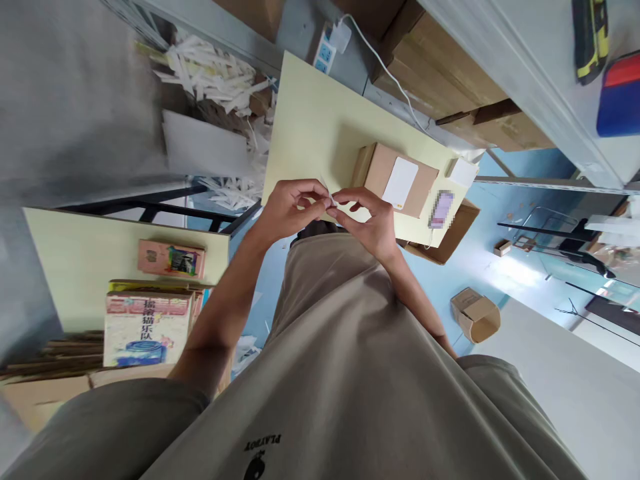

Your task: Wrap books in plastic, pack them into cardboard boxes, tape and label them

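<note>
My left hand (290, 208) and my right hand (367, 217) meet in front of my chest, over the near edge of a pale yellow table (310, 120). Both pinch a small white paper strip (330, 197) between thumb and fingers; its tip sticks up between the hands. Just beyond my right hand a brown cardboard box (380, 167) with a white label (401, 181) lies on the table. A phone (441, 208) lies to the right of the box.
A heap of white paper strips (215, 73) lies at the far left of the table. A power strip (325, 50) with a white cable sits at the back. Colourful boxes (147, 327) are stacked on a second table at left. Cardboard boxes (475, 313) are on the floor.
</note>
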Demonstrator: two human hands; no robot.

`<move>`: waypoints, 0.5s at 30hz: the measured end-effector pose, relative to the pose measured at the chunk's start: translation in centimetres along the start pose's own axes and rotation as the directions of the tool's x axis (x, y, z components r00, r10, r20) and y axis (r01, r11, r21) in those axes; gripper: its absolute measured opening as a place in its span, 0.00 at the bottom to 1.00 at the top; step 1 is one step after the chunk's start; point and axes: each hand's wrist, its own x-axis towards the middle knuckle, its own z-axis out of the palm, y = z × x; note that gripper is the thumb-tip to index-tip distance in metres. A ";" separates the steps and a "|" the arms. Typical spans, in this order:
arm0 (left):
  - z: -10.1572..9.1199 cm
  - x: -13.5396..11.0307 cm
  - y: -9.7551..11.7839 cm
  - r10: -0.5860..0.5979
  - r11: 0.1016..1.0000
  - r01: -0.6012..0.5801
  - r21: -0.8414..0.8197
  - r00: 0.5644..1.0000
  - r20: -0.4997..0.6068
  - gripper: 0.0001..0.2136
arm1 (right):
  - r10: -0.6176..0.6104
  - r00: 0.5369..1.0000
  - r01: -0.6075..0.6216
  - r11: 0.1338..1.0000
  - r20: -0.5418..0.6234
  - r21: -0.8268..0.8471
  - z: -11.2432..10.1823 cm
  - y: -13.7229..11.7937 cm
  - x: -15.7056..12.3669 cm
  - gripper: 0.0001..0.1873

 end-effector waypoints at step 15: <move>-10.5 5.0 -8.0 -0.067 0.686 0.288 0.668 0.940 -0.335 0.03 | 0.168 0.936 -0.160 0.986 -0.310 0.053 -2.6 2.1 0.2 0.18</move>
